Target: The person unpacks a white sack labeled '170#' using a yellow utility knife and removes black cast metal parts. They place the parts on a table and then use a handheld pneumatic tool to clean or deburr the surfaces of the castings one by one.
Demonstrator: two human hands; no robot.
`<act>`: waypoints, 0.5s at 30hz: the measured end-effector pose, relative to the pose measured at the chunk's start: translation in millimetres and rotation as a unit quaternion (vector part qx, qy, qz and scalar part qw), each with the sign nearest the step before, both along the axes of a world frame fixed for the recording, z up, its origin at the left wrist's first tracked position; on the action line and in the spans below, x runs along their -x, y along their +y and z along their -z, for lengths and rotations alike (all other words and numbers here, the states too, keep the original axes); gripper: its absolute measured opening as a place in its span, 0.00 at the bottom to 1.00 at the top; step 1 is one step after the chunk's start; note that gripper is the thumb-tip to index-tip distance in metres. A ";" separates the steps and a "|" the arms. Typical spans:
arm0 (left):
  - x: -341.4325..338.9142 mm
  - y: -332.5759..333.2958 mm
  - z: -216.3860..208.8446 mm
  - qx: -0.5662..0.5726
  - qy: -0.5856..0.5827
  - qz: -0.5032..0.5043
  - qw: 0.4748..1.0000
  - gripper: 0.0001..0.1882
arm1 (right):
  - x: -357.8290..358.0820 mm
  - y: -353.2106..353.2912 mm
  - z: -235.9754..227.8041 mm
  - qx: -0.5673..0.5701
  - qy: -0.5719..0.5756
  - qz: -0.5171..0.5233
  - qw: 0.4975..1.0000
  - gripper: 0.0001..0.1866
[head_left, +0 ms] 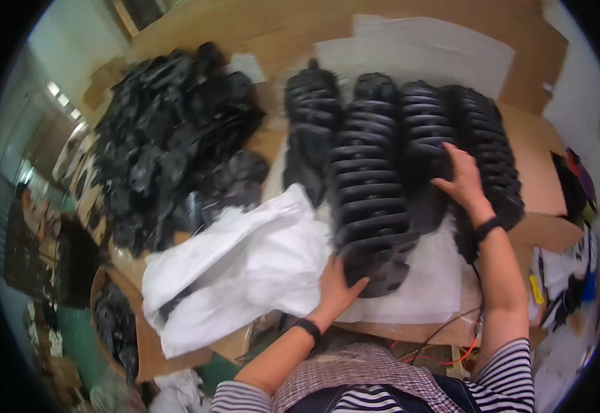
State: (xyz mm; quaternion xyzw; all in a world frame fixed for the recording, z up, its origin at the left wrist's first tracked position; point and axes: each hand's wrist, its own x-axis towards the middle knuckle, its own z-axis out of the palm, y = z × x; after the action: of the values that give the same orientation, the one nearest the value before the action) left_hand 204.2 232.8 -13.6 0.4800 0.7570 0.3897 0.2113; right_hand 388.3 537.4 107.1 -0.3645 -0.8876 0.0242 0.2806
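Nested black moulded pieces, shaped like shoe soles, lie in several long rows in front of me. My left hand (340, 288) touches the left near end of the long middle row (370, 186), its thumb spread away from the fingers. Against the right side of the shorter row (425, 131) beside it rests my right hand (464, 180), fingers stretched and thumb apart, near a smooth black piece (424, 168). Some of its fingertips are hard to make out. A white woven sack (259, 258) lies crumpled just left of my left hand.
A big heap of loose black pieces (176, 138) covers the table's left side. More rows stand at the left (312, 103) and right (486, 138). White sheeting (437, 275) lies under the rows on cardboard. A cardboard box (142, 344) holds black pieces at lower left. Cables (444, 327) hang near the front edge.
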 end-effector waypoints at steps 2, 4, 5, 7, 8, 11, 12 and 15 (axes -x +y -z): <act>-1.8 1.5 -4.8 -0.026 0.027 0.006 0.999 0.39 | -6.5 -14.0 -3.3 -0.013 0.032 0.026 0.999 0.43; -2.3 0.1 -9.1 -0.032 -0.014 0.006 0.999 0.40 | -10.3 -31.6 -4.9 -0.039 0.103 0.011 0.994 0.34; -3.3 -3.3 9.2 -0.037 0.029 -0.019 0.999 0.40 | -3.1 -53.0 -15.8 -0.008 0.143 0.004 0.990 0.29; 5.0 -10.6 -11.5 -0.020 -0.021 -0.019 0.999 0.37 | -4.5 -90.7 -24.9 0.044 0.215 -0.018 0.975 0.23; 14.8 -18.9 -8.1 -0.030 -0.041 -0.043 0.998 0.35 | -2.6 -110.9 -25.7 0.035 0.238 -0.050 0.969 0.22; 60.1 -48.2 0.2 -0.052 -0.089 -0.115 0.988 0.28 | 12.3 -185.7 -32.3 0.108 0.208 -0.132 0.963 0.15; 82.4 -63.9 -4.4 -0.054 -0.099 -0.152 0.982 0.24 | 21.6 -210.2 -35.0 0.130 0.186 -0.162 0.960 0.16; 152.8 -127.2 13.4 -0.047 0.007 -0.268 0.962 0.17 | 55.3 -265.5 -15.1 0.246 0.172 -0.258 0.918 0.13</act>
State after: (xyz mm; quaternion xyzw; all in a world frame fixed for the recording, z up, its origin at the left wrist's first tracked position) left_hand 51.4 105.6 -27.1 0.2717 0.8400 0.4643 0.0709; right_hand 333.0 271.9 122.2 -0.1705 -0.8547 0.3762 0.3145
